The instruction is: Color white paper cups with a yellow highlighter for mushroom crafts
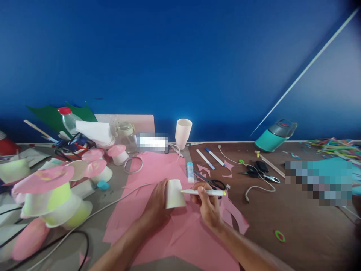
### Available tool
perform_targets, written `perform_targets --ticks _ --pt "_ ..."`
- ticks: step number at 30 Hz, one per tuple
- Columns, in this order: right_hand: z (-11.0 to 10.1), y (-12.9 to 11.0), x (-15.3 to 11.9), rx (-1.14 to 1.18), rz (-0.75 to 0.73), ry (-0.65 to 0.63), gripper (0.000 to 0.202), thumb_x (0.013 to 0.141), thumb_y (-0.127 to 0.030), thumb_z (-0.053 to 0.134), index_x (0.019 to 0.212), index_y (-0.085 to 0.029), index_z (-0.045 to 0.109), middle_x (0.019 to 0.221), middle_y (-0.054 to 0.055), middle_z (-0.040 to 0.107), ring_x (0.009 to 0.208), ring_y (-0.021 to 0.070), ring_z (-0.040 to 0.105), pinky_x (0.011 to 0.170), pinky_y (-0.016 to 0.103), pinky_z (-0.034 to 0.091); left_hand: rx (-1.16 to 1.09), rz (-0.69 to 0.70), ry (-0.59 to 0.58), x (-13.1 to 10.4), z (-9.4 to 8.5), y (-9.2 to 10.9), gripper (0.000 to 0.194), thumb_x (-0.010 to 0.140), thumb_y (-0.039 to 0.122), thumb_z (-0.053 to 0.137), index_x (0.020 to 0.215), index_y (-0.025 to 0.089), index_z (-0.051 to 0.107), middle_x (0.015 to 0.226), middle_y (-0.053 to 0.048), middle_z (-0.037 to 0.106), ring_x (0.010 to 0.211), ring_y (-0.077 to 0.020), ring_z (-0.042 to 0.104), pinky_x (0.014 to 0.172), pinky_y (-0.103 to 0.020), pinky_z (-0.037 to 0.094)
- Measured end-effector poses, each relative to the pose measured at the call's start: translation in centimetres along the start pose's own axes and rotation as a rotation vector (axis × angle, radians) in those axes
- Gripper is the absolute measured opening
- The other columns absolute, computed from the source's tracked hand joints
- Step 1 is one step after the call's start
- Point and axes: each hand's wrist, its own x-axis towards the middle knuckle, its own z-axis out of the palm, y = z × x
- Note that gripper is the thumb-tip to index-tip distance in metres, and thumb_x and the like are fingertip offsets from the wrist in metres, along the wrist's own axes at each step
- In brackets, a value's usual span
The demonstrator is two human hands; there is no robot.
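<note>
A white paper cup (pixel 175 195) lies in my left hand (pixel 158 199), whose fingers wrap round its left side; some fingers are hidden behind it. Between the fingers of my right hand (pixel 207 201) is a white marker with yellow ends (pixel 216 192). Its tip points left and meets the cup's right side, though I cannot tell whether it touches. Both hands are over pink paper (pixel 158 241). Just beyond them stands a glue stick (pixel 190 173), and black-handled scissors (pixel 217 184) lie by my right hand.
Cups with pink paper tops (pixel 46 178) crowd the left side. A stack of white cups (pixel 183 133) stands near the blue wall. Two markers (pixel 205 158), a white cable (pixel 262 188), a green ring (pixel 280 236) and a teal flask (pixel 272 137) are on the right.
</note>
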Motion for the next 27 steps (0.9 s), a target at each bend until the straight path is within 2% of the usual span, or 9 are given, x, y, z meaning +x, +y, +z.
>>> perform_targets --ticks 5,12,20,27 --pt "0.1 0.0 -0.2 -0.047 -0.025 -0.041 0.032 0.090 -0.048 0.043 0.076 -0.020 0.051 0.051 -0.005 0.045 0.045 0.0100 0.041 0.041 0.021 0.033 0.003 0.013 0.004 0.0 0.0 -0.1 0.048 0.073 0.014 0.053 0.119 0.017 0.039 0.115 -0.014 0.054 0.104 -0.0273 0.054 0.088 -0.044 0.045" --pt "0.1 0.2 -0.3 -0.068 -0.069 -0.071 0.028 0.092 -0.044 0.042 0.080 -0.021 0.051 0.054 -0.005 0.047 0.045 0.0094 0.043 0.041 0.020 0.036 0.011 0.008 0.006 -0.1 0.3 -0.5 0.056 0.072 0.016 0.056 0.124 0.014 0.036 0.120 -0.018 0.052 0.109 -0.0303 0.052 0.092 -0.047 0.043" --pt "0.0 0.7 -0.5 -0.057 -0.073 -0.101 0.025 0.093 -0.040 0.043 0.083 -0.020 0.052 0.057 -0.004 0.049 0.047 0.0090 0.044 0.045 0.021 0.039 0.003 0.010 0.012 -0.1 -0.1 0.1 0.054 0.068 0.011 0.055 0.121 0.016 0.040 0.116 -0.015 0.055 0.104 -0.0289 0.055 0.087 -0.044 0.045" --pt "-0.2 1.1 -0.8 -0.139 -0.089 -0.105 0.023 0.093 -0.039 0.044 0.085 -0.019 0.054 0.059 -0.002 0.052 0.051 0.0100 0.046 0.047 0.023 0.040 0.016 0.039 0.033 -0.1 0.3 -0.4 0.057 0.070 0.012 0.056 0.124 0.016 0.038 0.115 -0.015 0.054 0.104 -0.0291 0.054 0.088 -0.047 0.045"
